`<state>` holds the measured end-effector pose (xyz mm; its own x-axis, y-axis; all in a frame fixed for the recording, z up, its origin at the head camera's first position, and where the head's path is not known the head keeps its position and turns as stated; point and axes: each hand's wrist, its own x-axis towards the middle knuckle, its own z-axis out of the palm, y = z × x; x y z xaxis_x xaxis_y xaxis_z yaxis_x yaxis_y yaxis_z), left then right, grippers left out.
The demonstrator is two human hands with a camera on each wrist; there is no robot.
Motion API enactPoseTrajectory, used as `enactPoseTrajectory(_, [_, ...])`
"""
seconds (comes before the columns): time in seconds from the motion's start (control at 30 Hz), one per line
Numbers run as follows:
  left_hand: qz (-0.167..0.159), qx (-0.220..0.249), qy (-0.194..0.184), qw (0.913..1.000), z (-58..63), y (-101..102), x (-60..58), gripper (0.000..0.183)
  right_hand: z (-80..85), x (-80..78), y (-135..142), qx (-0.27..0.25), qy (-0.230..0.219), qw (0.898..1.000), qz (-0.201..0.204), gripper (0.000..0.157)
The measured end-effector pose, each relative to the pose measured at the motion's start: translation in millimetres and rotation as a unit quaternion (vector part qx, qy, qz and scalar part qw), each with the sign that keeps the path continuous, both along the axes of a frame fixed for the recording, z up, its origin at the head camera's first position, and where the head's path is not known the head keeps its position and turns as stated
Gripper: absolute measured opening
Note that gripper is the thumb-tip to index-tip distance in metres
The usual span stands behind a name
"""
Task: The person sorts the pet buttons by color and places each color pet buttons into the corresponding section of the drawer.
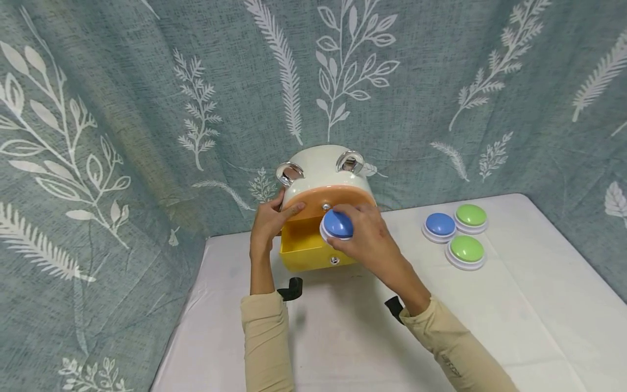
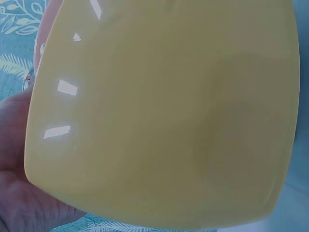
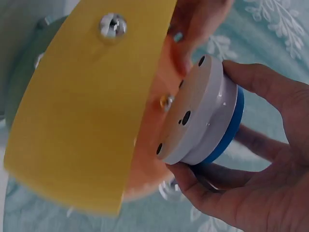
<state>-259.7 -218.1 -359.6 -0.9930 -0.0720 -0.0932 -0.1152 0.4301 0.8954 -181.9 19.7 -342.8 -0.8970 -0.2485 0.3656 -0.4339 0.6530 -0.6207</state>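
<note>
Teal leaf-patterned cloth (image 1: pixel 235 92) hangs behind a white-covered tabletop (image 1: pixel 529 316), where a small chest (image 1: pixel 320 166) stands near the cloth. At the chest's left side is the left hand (image 1: pixel 268 219), thumb laid along its orange front (image 1: pixel 313 197); how far the other fingers curl, I cannot tell. From the chest's lower front, a yellow drawer (image 1: pixel 306 260) juts out, open. Just above that drawer, before the chest's front, a round blue button (image 1: pixel 339 223) is tilted with its base toward the chest; the right hand (image 1: pixel 368 234) pinches its rim between thumb and fingers, on the chest's right, and is the nearer hand. Well right of the chest sit another blue button (image 1: pixel 440 224) and two green buttons (image 1: pixel 467 248), grouped together.
</note>
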Motion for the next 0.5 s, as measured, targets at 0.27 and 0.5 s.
enactPoseTrajectory(0.27, [0.006, 0.004, -0.007, 0.9999, -0.9, -1, -0.8, 0.087, -10.5, -15.5, -39, 0.012, 0.006, 1.0, 0.027, 0.054])
enactPoseTrajectory(0.5, [0.004, 0.004, 0.002, 1.0, -0.8, -1, 1.0, 0.086, -22.6, -25.8, -60, 0.027, -0.002, 0.999, -0.027, 0.052])
